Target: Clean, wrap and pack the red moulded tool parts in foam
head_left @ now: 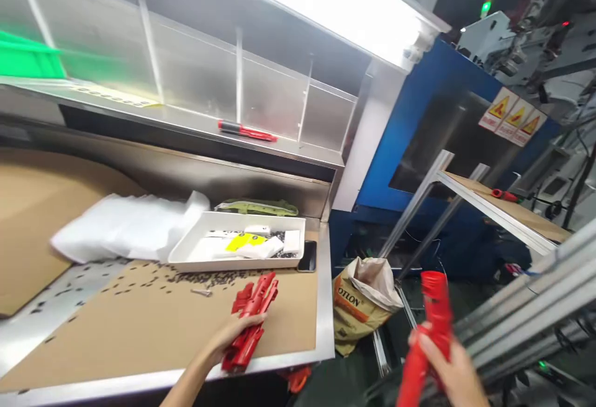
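Observation:
My left hand [235,326] is closed around a bunch of red moulded plastic parts [255,300] low over the front of the cardboard-covered bench. Off the bench's right side, my right hand [449,363] grips another red tubular plastic part [436,304], held roughly upright and blurred by motion. Behind the left hand, small black pieces [209,278] lie scattered on the cardboard sheet [153,326]. A white tray [237,264] there holds more black bits, white packets and a yellow label.
Beside the tray are a white plastic bag [125,227], a green pouch-like item [256,207] and a dark phone [307,256]. A red-and-black marker [246,130] rests on the shelf. An open paper sack [358,308] stands right of the bench, near a metal frame [493,211].

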{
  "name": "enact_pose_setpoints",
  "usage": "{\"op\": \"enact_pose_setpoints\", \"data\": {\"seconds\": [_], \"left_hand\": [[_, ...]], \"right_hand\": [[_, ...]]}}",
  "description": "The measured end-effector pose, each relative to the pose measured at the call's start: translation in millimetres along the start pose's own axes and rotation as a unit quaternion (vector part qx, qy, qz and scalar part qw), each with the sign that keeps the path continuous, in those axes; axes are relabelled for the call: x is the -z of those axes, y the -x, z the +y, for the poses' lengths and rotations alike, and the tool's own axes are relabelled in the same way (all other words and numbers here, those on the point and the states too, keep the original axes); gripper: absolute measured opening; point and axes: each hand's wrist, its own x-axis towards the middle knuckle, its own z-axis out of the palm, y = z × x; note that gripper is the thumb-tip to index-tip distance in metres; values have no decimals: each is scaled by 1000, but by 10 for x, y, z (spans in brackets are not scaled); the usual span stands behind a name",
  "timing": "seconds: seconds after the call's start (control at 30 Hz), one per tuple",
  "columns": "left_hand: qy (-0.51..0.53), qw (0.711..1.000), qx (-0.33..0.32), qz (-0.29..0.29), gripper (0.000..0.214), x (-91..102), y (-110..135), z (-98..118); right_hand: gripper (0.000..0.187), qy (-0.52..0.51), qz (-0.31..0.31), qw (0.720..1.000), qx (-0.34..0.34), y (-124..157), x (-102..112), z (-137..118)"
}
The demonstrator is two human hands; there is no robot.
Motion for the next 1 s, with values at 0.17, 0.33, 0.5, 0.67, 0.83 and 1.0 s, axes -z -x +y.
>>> {"op": "enact_pose_setpoints", "data": {"seconds": [0.17,0.33,0.5,0.67,0.83,1.0], "left_hand": [[5,1000,16,-10,17,133,-356,-37],[68,998,0,-16,17,111,-433,-153],[78,996,-24,48,19,309,-372,-286],[-113,979,7,172,20,795,-262,-369],[-305,922,-6,239,25,782,-412,-358],[-387,880,-93,261,36,401,-678,-421]], "right_hand": [[28,36,-103,994,29,-661,-1782,-21],[22,56,-158,985,27,-822,-2980,198],[29,52,-204,977,45,-876,-3188,374],[30,104,-205,971,60,-880,-2698,630],[23,202,-232,949,69,-576,-2055,971],[57,278,-273,906,169,-520,-1778,978]]}}
